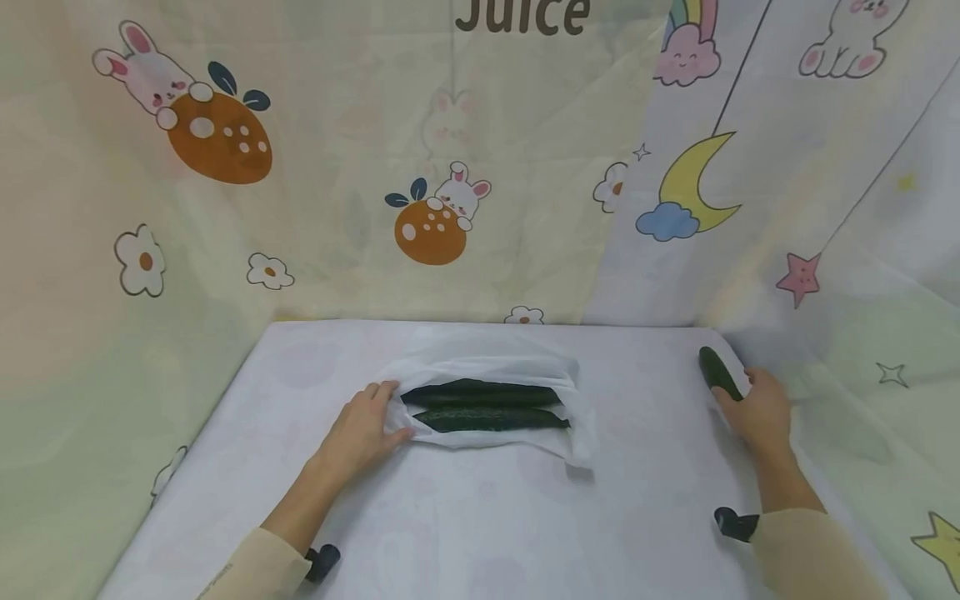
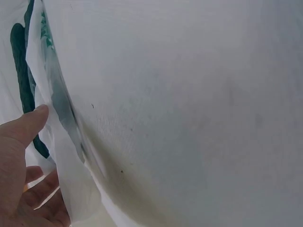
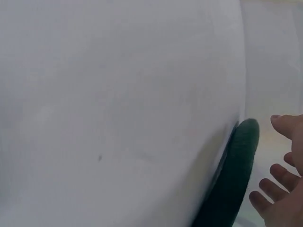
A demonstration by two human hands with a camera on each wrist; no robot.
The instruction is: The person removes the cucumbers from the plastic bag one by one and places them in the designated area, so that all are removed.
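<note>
A thin white plastic bag (image 1: 487,360) lies on the table with its opening facing up. Two dark green cucumbers (image 1: 487,393) lie side by side within it. At the bag's left end, my left hand (image 1: 365,425) holds the plastic, thumb on the near side and fingers on the far side; the left wrist view shows plastic covering some fingertips. A third cucumber (image 1: 716,371) lies at the table's right edge. My right hand (image 1: 763,412) is beside its near end, fingers loosely bent; in the right wrist view a gap separates them from the cucumber (image 3: 232,175).
A white cloth covers the table (image 1: 637,517). Printed curtains (image 1: 330,167) with rabbits, flowers and a moon hang behind it and along both sides. Dark wrist straps (image 1: 738,525) show at both sleeves.
</note>
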